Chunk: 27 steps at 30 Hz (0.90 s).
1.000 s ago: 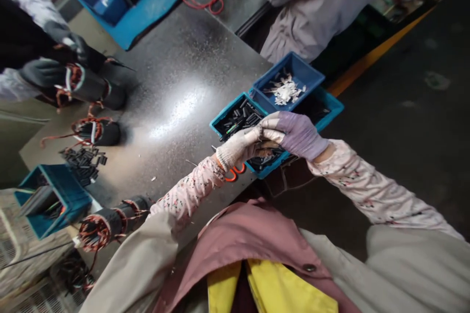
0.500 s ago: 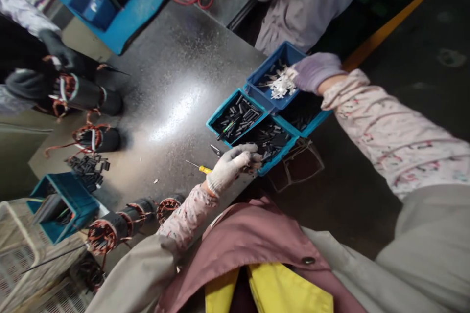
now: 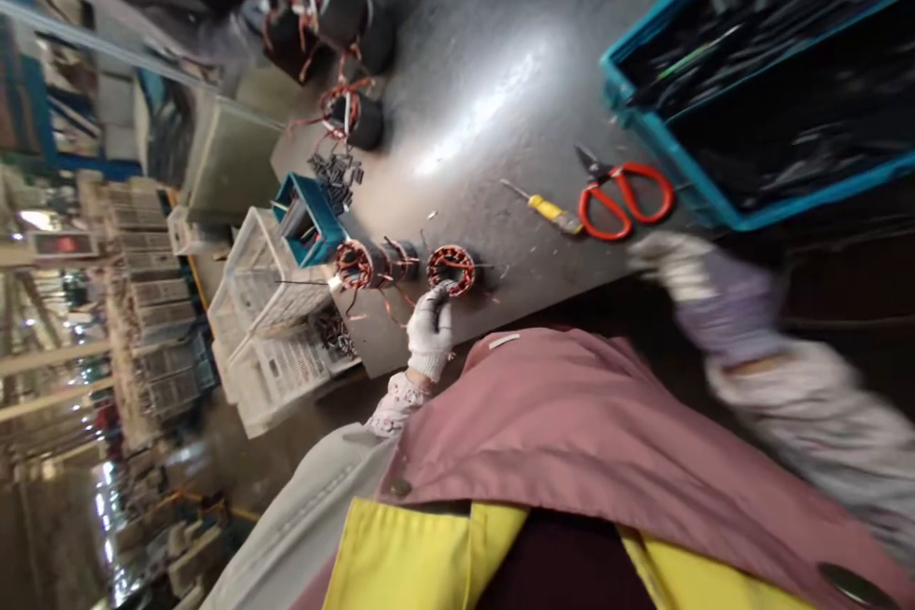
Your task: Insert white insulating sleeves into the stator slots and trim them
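My left hand (image 3: pixel 430 332), in a white glove, is at the near rim of a copper-wound motor stator (image 3: pixel 466 265), its fingers closed on that rim. The stator rests near the table's front edge with its open end showing. My right hand (image 3: pixel 704 286), in a white and purple glove, hovers past the table edge, below red-handled scissors (image 3: pixel 620 200). Motion blurs its fingers, so I cannot see whether they hold anything. Left of the scissors lies a yellow-handled screwdriver (image 3: pixel 550 210).
Blue bins (image 3: pixel 725 210) of dark tubes stand at the right. Leftward are more wound stators (image 3: pixel 366 265), a small teal bin (image 3: pixel 304 229), loose black tubes (image 3: pixel 337 176) and white crates (image 3: pixel 250 295). A co-worker's sleeve (image 3: pixel 172 29) shows at the upper left.
My view has swung left. My left hand has gone from the bins to the stator. My right hand has left the bin of white pieces and come down toward the table edge.
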{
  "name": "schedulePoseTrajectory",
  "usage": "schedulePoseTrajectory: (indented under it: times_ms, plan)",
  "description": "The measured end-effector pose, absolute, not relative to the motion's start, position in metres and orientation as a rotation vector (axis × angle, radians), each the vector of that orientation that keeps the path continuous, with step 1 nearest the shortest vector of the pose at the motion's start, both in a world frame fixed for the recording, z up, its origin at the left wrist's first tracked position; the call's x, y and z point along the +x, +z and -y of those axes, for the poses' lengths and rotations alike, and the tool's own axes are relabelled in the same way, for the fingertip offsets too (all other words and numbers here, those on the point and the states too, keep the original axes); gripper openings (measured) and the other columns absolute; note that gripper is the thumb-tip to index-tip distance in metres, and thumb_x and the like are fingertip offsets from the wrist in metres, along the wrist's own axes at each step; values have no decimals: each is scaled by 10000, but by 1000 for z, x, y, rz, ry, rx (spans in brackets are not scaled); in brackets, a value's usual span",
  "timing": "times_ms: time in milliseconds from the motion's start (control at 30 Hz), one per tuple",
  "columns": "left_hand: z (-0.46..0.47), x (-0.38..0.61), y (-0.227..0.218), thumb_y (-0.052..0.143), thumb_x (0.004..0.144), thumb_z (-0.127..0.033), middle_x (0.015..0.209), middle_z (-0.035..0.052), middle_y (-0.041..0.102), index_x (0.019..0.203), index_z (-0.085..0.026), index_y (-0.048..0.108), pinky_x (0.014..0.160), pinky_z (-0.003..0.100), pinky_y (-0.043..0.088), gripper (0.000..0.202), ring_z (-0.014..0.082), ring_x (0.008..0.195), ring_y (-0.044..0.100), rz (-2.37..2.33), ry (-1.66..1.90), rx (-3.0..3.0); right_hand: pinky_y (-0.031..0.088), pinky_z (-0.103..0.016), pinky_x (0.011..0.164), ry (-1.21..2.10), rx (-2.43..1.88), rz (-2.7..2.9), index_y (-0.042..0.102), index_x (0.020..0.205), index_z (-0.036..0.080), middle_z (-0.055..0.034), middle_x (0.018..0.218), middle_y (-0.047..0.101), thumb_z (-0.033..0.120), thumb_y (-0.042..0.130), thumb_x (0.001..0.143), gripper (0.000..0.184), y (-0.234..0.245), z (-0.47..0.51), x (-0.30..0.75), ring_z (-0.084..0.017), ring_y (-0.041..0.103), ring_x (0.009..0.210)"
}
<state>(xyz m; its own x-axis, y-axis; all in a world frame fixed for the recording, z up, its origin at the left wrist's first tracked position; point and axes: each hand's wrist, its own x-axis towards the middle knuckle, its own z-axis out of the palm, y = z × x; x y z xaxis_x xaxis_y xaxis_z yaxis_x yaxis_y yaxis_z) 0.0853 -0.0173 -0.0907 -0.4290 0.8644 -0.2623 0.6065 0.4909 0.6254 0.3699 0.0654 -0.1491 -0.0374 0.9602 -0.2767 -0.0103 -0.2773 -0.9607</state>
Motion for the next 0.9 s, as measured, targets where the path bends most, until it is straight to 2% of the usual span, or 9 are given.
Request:
schedulePoseTrajectory:
  times_ms: [100, 233, 333, 467, 533, 633, 733, 833, 900]
  plan:
    - [27, 56, -112, 666, 787, -249, 1380, 136, 547, 1239, -209, 605, 1200, 465, 235, 458, 280, 1347, 450, -2033, 341, 1469, 595, -411, 769, 1535, -1406, 831, 638, 1038, 199, -94, 975, 715, 614, 516, 880, 460, -187, -10, 293, -197, 701, 825]
    - [-15, 37, -147, 589, 838, -192, 1467, 140, 470, 1331, -195, 552, 1227, 488, 116, 494, 280, 1433, 333, -1915, 232, 1731, 559, -460, 881, 1598, -1431, 592, 579, 1147, 234, -116, 1148, 689, 555, 380, 899, 452, -231, -25, 221, -208, 705, 954]
    - [-54, 22, -170, 588, 822, -140, 1435, 112, 516, 1275, -231, 614, 1216, 469, 151, 462, 280, 1412, 362, -1811, 219, 1783, 550, -441, 888, 1732, -1423, 626, 543, 1184, 237, -130, 1223, 651, 524, 265, 927, 476, -247, -56, 194, -194, 684, 1011]
    - [-75, 1, -192, 557, 881, -246, 1323, 124, 609, 1138, -241, 704, 1140, 468, 280, 297, 300, 1277, 493, -1658, 222, 1844, 561, -432, 844, 1770, -1430, 690, 522, 1189, 212, -161, 1196, 653, 552, 168, 942, 549, -250, -75, 174, -197, 684, 970]
    - [-70, -5, -197, 556, 895, -301, 1340, 140, 596, 1198, -214, 682, 1117, 437, 313, 340, 298, 1268, 500, -1591, 239, 1893, 558, -430, 849, 1773, -1435, 610, 502, 1213, 201, -176, 1227, 635, 545, 152, 949, 557, -249, -74, 169, -195, 683, 967]
    - [-58, -11, -199, 629, 863, -317, 1452, 146, 503, 1365, -185, 560, 1137, 411, 299, 524, 295, 1338, 444, -1444, 215, 2044, 541, -433, 892, 1771, -1442, 473, 468, 1257, 206, -175, 1300, 595, 499, 166, 960, 515, -249, -64, 167, -189, 672, 1011]
    - [-55, -11, -201, 616, 881, -284, 1447, 120, 519, 1362, -218, 563, 1121, 428, 329, 488, 282, 1324, 464, -1462, 71, 2136, 530, -416, 919, 1740, -1486, 473, 453, 1287, 220, -148, 1304, 594, 465, 148, 965, 506, -246, -54, 166, -177, 655, 1067]
    - [-60, -9, -207, 539, 930, -248, 1385, 88, 586, 1292, -252, 619, 1066, 415, 404, 370, 247, 1247, 530, -1520, -24, 2156, 514, -384, 960, 1665, -1563, 747, 445, 1315, 187, -141, 1321, 580, 427, -22, 967, 630, -235, -59, 153, -155, 640, 1098]
    - [-63, -8, -213, 574, 909, -226, 1339, 62, 624, 1210, -267, 665, 1063, 376, 419, 318, 221, 1230, 542, -1604, 26, 2059, 484, -375, 1010, 1599, -1597, 1136, 478, 1298, 158, -136, 1313, 585, 455, -49, 970, 689, -225, -72, 136, -159, 626, 1119]
